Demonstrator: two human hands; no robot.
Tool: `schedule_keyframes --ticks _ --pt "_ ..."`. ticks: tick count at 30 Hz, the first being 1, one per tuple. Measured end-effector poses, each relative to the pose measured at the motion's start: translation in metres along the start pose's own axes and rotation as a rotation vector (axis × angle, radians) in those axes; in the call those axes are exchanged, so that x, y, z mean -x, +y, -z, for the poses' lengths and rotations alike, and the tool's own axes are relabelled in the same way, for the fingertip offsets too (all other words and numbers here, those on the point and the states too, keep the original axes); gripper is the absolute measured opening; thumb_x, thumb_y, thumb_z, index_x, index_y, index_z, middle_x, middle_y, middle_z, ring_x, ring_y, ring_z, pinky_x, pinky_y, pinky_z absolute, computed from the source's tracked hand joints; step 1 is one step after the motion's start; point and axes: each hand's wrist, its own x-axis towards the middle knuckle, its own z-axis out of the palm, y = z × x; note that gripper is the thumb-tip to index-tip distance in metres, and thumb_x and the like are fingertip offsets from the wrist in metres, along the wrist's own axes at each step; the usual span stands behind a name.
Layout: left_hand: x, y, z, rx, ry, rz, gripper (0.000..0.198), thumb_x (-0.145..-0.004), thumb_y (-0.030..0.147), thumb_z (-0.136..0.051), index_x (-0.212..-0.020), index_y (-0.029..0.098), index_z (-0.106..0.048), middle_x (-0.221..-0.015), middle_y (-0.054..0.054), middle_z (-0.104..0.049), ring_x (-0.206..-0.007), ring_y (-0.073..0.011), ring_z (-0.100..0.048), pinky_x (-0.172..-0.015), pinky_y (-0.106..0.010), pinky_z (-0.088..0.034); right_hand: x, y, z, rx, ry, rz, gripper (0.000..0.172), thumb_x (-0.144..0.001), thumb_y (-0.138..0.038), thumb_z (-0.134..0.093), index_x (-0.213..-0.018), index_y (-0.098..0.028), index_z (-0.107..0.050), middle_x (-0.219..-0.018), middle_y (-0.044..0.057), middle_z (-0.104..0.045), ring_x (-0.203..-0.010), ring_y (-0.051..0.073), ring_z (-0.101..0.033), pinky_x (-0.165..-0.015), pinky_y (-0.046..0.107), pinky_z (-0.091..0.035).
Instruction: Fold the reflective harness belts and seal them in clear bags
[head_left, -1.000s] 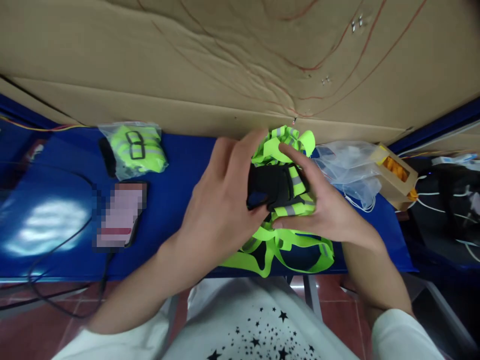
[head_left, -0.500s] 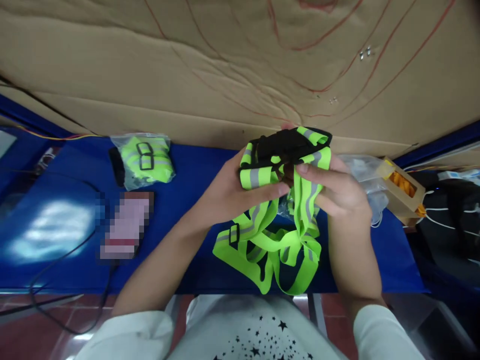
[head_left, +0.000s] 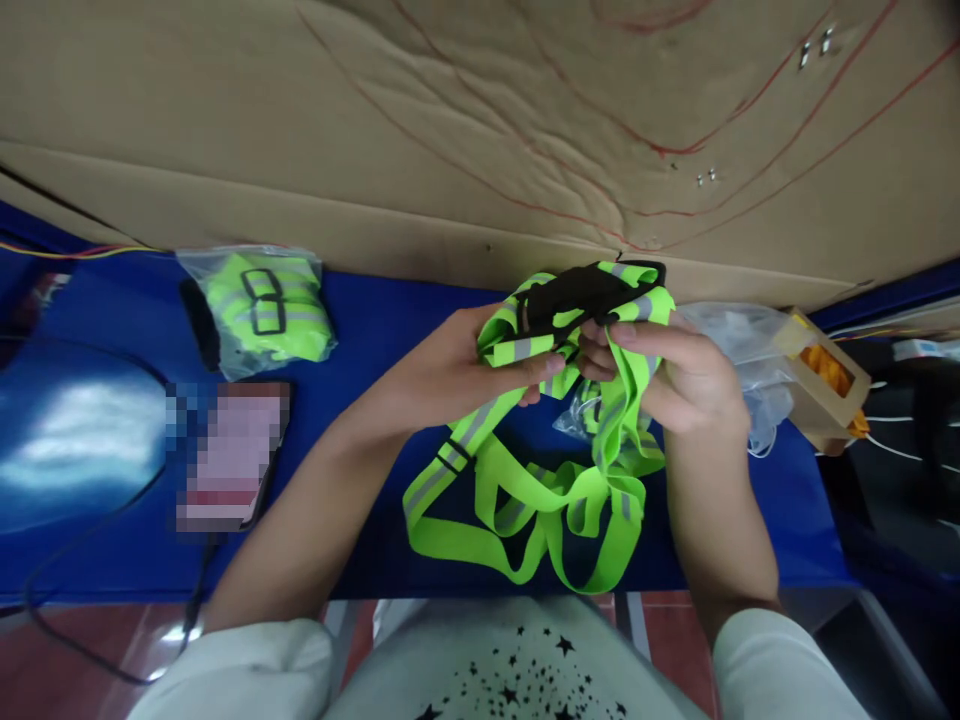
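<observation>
Both hands grip a neon-green reflective strap vest (head_left: 457, 545) with grey stripes and black trim, held over the blue table. My left hand (head_left: 480, 375) closes on its left straps, thumb pointing right across them. On the other side, my right hand (head_left: 686, 375) pinches the straps beside the black part, its thumb lying on top. The lower straps droop in loose loops towards the table's front edge, with a black slider on the left one. Behind the straps, partly hidden, a small clear plastic bag (head_left: 574, 415) with something green in it lies on the table.
At left on the blue table (head_left: 367, 330) are a bagged green vest (head_left: 274, 310), a phone (head_left: 236, 450) with a blurred screen and a black cable. Crumpled clear plastic (head_left: 739, 340) and a cardboard box (head_left: 825, 385) with orange contents sit at right. A cardboard wall (head_left: 300, 180) stands behind.
The left strap with its slider has swung out to the left, and the loops hang wider. My hands keep their hold on the vest. The view has shifted slightly.
</observation>
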Motion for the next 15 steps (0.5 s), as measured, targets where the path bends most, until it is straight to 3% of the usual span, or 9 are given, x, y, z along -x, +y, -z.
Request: schedule_keyframes --ticks 4,6,9,13,15 --pt "0.004 0.001 0.005 0.105 -0.072 -0.027 0.027 -0.089 0.044 -0.077 -0.1 0.019 -0.074 -0.083 -0.005 -0.075 -0.078 -0.0222 -0.074 -0.076 -0.035 -0.061 0.007 -0.003 0.003 0.038 -0.073 0.016 0.011 -0.081 -0.015 -0.076 -0.092 -0.018 -0.073 -0.083 0.0 -0.072 -0.072 0.015 -0.069 -0.07 0.031 -0.059" --pt "0.007 0.003 0.008 0.192 -0.109 0.025 0.037 -0.085 0.049 -0.08 -0.109 0.022 -0.074 -0.086 -0.007 -0.076 -0.079 -0.0256 -0.076 -0.072 -0.037 -0.063 0.011 -0.005 0.003 0.093 -0.114 0.03 0.012 -0.083 -0.02 -0.077 -0.094 -0.017 -0.073 -0.081 0.002 -0.072 -0.069 0.017 -0.07 -0.065 0.032 -0.06" --pt "0.011 0.009 0.011 0.233 -0.231 0.094 0.051 -0.075 0.046 -0.088 -0.118 0.024 -0.071 -0.085 -0.008 -0.077 -0.068 -0.0246 -0.074 -0.061 -0.035 -0.061 0.017 -0.007 0.003 0.079 -0.197 0.033 0.013 -0.085 -0.025 -0.08 -0.093 -0.017 -0.073 -0.079 -0.001 -0.069 -0.056 0.01 -0.063 -0.051 0.023 -0.053" --pt "0.011 0.016 0.006 0.081 -0.368 0.06 0.026 -0.083 0.028 -0.08 -0.108 0.023 -0.073 -0.082 -0.004 -0.075 -0.068 -0.019 -0.07 -0.061 -0.028 -0.057 0.021 -0.009 0.005 0.067 -0.291 0.02 0.014 -0.085 -0.028 -0.082 -0.084 -0.018 -0.071 -0.075 -0.002 -0.069 -0.062 0.009 -0.064 -0.059 0.022 -0.054" --pt "0.01 0.017 0.0 0.007 -0.391 0.04 0.017 -0.084 0.021 -0.077 -0.101 0.02 -0.076 -0.086 -0.004 -0.075 -0.074 -0.0182 -0.071 -0.066 -0.026 -0.056 0.021 -0.01 0.004 0.149 -0.262 0.021 0.022 -0.082 -0.035 -0.085 -0.08 -0.017 -0.071 -0.073 0.0 -0.07 -0.067 0.013 -0.068 -0.066 0.025 -0.057"
